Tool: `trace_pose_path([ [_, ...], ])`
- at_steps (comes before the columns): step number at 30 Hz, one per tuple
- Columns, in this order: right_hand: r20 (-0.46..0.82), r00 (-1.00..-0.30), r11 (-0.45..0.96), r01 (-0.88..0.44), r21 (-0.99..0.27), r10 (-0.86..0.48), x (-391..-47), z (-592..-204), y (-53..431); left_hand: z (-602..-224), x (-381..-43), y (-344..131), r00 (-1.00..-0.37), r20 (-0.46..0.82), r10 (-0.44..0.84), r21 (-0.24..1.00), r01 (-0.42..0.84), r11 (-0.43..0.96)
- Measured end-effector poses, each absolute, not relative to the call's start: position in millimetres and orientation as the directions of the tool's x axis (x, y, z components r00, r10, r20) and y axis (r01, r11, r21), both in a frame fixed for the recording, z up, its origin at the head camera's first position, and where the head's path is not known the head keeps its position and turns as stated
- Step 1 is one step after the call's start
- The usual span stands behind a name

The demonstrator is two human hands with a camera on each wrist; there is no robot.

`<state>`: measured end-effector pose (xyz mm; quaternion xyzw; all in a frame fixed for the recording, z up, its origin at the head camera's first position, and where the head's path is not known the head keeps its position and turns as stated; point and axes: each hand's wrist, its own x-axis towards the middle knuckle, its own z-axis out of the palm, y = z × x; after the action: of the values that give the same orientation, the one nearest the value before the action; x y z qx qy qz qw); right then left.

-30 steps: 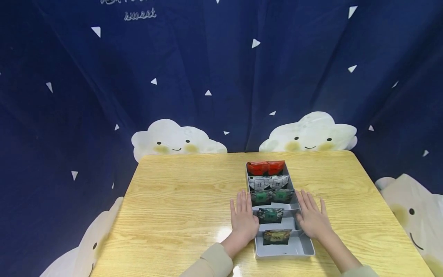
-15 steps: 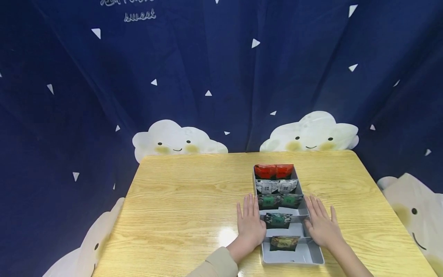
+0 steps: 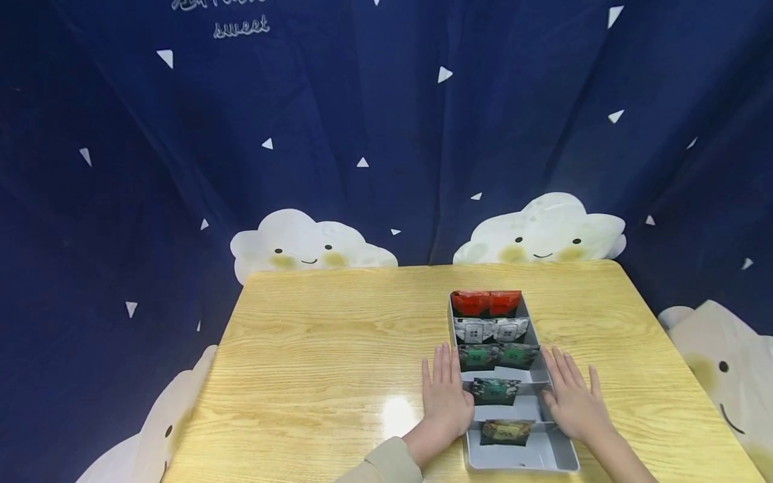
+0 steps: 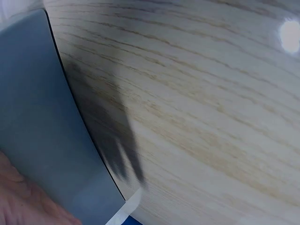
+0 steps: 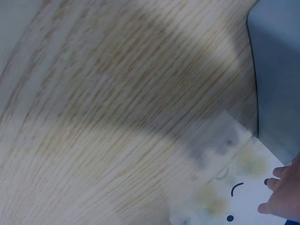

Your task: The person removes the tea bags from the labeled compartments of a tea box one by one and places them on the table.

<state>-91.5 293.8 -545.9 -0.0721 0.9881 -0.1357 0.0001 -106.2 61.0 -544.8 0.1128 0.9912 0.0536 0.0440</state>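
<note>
A grey divided box [image 3: 543,459] stands lengthwise on the table between my two hands. My left hand [image 3: 445,408] lies against its left side, fingers straight and pointing away from me. Against the right side rests my right hand [image 3: 576,408], also with straight fingers. Red packets [image 3: 471,304] fill the far compartment, then come silver-white packets [image 3: 474,331] and green-labelled dark packets [image 3: 478,357]. One dark green packet [image 3: 496,391] and one gold-brown packet [image 3: 507,433] stand singly in the nearer compartments. Both wrist views show the box's outer wall [image 4: 51,117] beside the hand.
The wood-grain table [image 3: 326,349] stretches wide to the left of the box, with a narrower strip on its right. A dark blue curtain [image 3: 338,100] with white triangles and smiling clouds [image 3: 308,238] hangs behind the table's far edge.
The box has slid right and somewhat towards me, with both hands moving along at its sides. The packets keep their places in it.
</note>
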Motion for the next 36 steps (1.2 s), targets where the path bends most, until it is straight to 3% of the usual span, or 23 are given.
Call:
trace_pose_path([
  [24,0.015,-0.991,0.955,-0.131,-0.265,-0.132,-84.1,-546.8,301.3,-543.9,-101.9,67.4,-0.966,-0.091,0.242,0.129,0.230,0.965],
  [30,0.018,-0.991,0.953,-0.132,-0.273,-0.132,-84.3,-544.4,300.9,-540.7,-102.8,63.6,-0.958,-0.070,0.279,0.095,0.272,0.958],
  [36,0.007,-0.992,0.954,-0.123,-0.273,-0.126,-84.1,-545.1,300.9,-541.7,-106.3,53.5,-0.936,0.005,0.351,0.144,0.348,0.926],
])
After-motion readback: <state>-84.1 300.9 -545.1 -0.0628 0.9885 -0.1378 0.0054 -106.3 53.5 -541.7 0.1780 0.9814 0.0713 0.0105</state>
